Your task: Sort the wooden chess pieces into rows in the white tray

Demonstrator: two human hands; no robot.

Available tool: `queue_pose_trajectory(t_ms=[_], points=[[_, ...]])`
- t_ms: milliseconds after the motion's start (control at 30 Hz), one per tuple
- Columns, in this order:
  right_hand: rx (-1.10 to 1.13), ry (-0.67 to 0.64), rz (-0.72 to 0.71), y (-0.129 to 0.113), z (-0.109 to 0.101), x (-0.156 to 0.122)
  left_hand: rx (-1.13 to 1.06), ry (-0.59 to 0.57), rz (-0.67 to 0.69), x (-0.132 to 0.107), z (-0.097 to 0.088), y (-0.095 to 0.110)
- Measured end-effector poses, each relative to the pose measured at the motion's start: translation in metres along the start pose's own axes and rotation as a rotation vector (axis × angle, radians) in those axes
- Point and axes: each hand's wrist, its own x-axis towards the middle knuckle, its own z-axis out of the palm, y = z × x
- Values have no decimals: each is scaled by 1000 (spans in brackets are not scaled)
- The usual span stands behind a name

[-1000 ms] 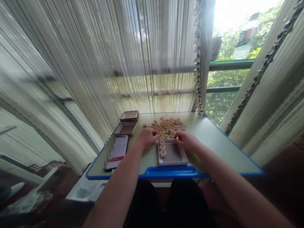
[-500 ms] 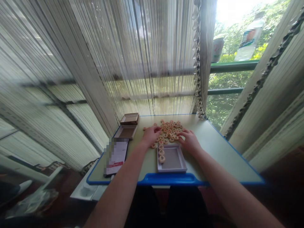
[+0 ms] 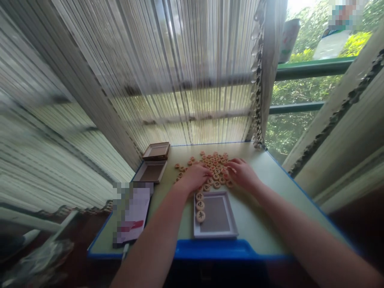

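Round wooden Chinese chess pieces [image 3: 216,162] with characters on top lie in a loose heap on the table. My left hand [image 3: 196,177] rests palm down at the heap's left side, its fingers stretched over the nearest pieces. At the right side is my right hand [image 3: 243,174], with thumb and fingers apart and their tips by the outer pieces. No piece shows clearly in either hand. In front of the heap lies a shallow open box [image 3: 229,214]. Three pieces [image 3: 200,205] form a column along its left wall.
A phone-like device [image 3: 136,214], partly pixelated, lies on the table's left side. Behind it are a shallow box [image 3: 150,171] and a brown-edged box [image 3: 156,150]. The table [image 3: 270,224] has a blue edge. String curtains [image 3: 192,80] hang beyond it.
The view has shifted closer to the table. My left hand has moved right, further over the pieces, and several pieces now show spread out to its left. My right hand stays by the heap.
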Motion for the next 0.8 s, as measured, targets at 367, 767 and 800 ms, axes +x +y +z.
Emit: queue_pose_trajectory(t_ms=[367,767,800], points=[[-3,-115,212,12,4,5,-28,111,-93,1,1,-5],[34,-117,-15,11,7,1,-5,98,-105,-5,0,-9],[34,-116,-15,10,7,1,-6,111,-104,-5,0,-8]])
